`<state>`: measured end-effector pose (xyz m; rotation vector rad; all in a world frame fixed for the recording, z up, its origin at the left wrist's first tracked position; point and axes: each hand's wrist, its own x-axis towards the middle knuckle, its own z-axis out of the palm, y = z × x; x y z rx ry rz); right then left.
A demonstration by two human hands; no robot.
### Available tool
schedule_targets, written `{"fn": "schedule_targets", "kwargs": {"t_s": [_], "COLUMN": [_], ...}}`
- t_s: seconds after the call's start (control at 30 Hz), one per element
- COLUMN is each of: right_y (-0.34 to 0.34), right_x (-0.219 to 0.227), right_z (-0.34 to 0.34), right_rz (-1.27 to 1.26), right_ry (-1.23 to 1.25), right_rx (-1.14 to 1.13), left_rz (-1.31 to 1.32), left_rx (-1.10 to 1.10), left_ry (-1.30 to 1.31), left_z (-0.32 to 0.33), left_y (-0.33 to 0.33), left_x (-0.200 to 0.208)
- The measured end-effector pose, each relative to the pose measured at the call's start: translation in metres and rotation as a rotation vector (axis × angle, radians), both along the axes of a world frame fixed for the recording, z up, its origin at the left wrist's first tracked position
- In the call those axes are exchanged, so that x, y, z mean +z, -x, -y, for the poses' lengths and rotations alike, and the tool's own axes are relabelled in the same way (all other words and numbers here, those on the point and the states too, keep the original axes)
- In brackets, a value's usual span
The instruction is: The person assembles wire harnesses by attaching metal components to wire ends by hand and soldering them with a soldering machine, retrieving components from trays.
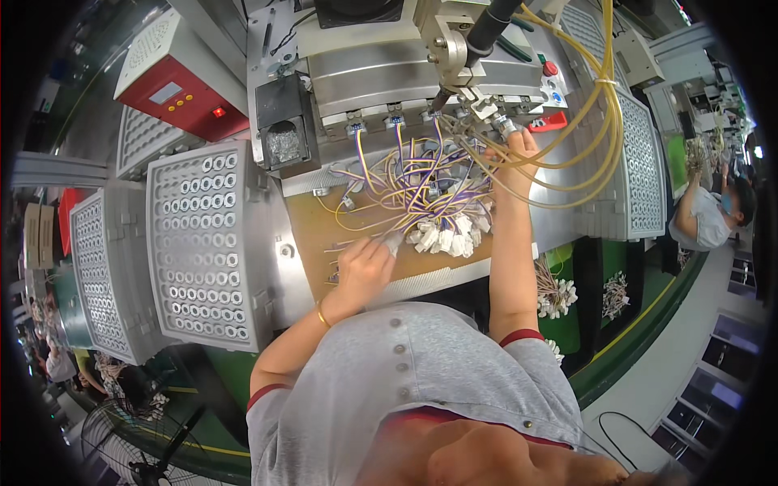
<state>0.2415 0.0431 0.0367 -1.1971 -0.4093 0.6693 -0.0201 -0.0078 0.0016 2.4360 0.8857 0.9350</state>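
My right hand reaches up to the right end of the steel fixture, its fingers closed around a small silver metal part there. Low on the brown work mat, my left hand is curled beside the bundle of purple, yellow and white wires. Something pale shows at its fingertips; what the fingers hold, if anything, cannot be made out. White plug connectors are heaped at the near end of the bundle. Several wires run up to small parts clamped along the fixture's front edge. A black soldering-type tool head stands over it.
Yellowish tubes loop down over my right forearm. Trays of round metal parts stand at left, with another tray at right. A red and white control box sits back left. A co-worker sits far right.
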Motion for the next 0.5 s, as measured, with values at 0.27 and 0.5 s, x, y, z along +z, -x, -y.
{"fn": "schedule_targets", "kwargs": {"t_s": [0.27, 0.5], "right_y": [-0.023, -0.122], "right_x": [0.006, 0.0], "right_z": [-0.009, 0.025], "right_rz": [-0.049, 0.702], "right_ry": [0.071, 0.249], "right_rx": [0.12, 0.003], "left_rz": [0.133, 0.109], "left_rx": [-0.016, 0.321], "left_ry": [0.081, -0.037], "left_z": [-0.023, -0.06], "left_y": [-0.012, -0.048], "left_x": [0.058, 0.099]}}
